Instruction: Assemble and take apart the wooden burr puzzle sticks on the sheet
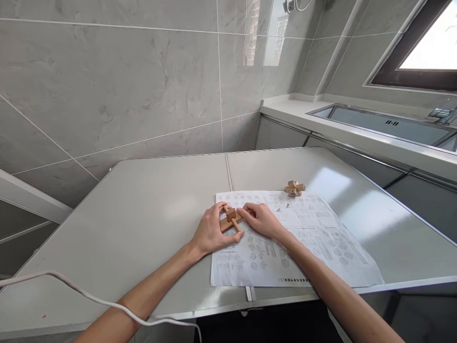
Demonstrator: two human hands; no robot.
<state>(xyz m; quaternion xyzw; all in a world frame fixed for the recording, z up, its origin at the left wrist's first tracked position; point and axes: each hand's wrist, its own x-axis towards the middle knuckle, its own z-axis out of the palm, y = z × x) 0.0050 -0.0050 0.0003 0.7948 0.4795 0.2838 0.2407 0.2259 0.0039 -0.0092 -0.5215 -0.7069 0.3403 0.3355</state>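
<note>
A small wooden puzzle [231, 215], made of a flat bar, a block and a round peg through it, is between my two hands above the printed sheet. My left hand [210, 229] grips it from the left, with the thumb at the peg's near end and the fingers round the far end. On the right side, my right hand [261, 218] pinches the end of the flat bar between thumb and fingers. The printed sheet [296, 257] shows rows of line drawings of puzzle shapes. Fingers partly hide the puzzle's ends.
An assembled star-shaped wooden puzzle [294, 188] sits at the sheet's far edge. The pale folding table [171, 190] has a seam down its middle. A white cable [107, 301] crosses at lower left. A counter with a sink [378, 125] stands to the right, beyond the table.
</note>
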